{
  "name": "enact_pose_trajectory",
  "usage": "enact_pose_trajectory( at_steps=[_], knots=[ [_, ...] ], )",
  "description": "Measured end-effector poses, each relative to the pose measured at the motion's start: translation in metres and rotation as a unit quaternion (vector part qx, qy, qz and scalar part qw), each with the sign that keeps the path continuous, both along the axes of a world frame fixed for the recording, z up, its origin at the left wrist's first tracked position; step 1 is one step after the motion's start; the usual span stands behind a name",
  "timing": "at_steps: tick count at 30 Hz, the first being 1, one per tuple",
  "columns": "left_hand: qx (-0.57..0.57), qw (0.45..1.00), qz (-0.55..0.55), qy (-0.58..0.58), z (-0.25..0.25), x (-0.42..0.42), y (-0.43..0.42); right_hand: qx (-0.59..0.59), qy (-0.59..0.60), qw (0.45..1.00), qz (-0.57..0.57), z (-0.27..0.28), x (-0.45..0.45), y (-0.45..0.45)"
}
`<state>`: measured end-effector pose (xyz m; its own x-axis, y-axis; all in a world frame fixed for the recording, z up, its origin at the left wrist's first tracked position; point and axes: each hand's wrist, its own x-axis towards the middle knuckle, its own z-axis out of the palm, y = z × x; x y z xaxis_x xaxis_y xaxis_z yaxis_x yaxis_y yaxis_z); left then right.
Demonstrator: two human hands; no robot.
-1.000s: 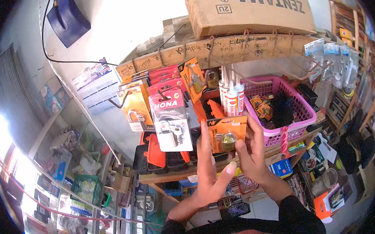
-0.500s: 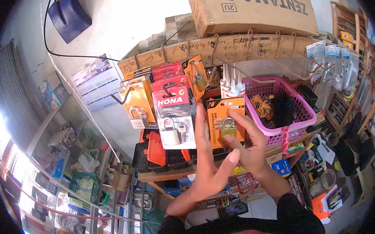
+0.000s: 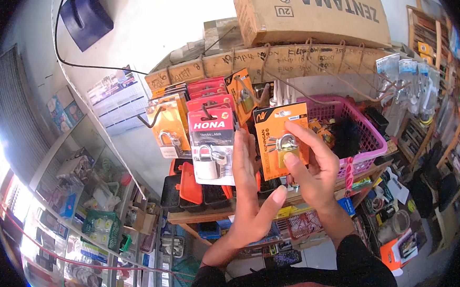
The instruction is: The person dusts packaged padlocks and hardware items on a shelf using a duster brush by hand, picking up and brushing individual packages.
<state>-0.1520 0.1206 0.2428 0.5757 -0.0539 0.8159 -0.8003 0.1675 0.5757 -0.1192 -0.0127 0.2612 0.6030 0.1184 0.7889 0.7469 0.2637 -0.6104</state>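
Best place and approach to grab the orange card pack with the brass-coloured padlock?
Probably pinch the left edge of the orange card pack, coming from the left: it looks flat, uncovered, and faces the open left hand. The right hand grips the right side, its thumb on the bulging padlock.

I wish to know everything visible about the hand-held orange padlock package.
The orange padlock package looks flat and card-like, with black KUNINGAN lettering. A brass-coloured padlock with silvery shackle shows on its front. It is nearly upright, slightly tilted, partly hiding the white tubes. The right hand holds it, thumb in front.
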Motion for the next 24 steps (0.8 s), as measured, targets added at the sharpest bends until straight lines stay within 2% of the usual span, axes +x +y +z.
enact_pose_trajectory(
  at_steps=[6, 11, 19, 22, 24],
  knots=[
    [-0.004, 1.000, -0.015, -0.001, 0.001, -0.001, 0.000, 0.001, -0.015, 1.000, 0.015, 0.005, 0.000, 0.000],
    [-0.012, 1.000, -0.020, 0.017, 0.001, -0.004, 0.000, -0.023, -0.149, 0.989, -0.009, 0.015, 0.002, -0.005],
    [-0.006, 0.999, -0.032, 0.002, 0.003, -0.001, -0.001, 0.036, -0.045, 0.997, 0.045, 0.040, 0.000, 0.012],
    [-0.006, 0.999, -0.034, -0.005, 0.002, 0.000, 0.000, 0.059, 0.029, 0.995, 0.075, 0.039, 0.001, 0.016],
    [0.002, 1.000, -0.027, -0.001, 0.000, 0.000, 0.003, 0.060, -0.016, 0.996, 0.058, 0.029, 0.013, 0.020]
  ],
)
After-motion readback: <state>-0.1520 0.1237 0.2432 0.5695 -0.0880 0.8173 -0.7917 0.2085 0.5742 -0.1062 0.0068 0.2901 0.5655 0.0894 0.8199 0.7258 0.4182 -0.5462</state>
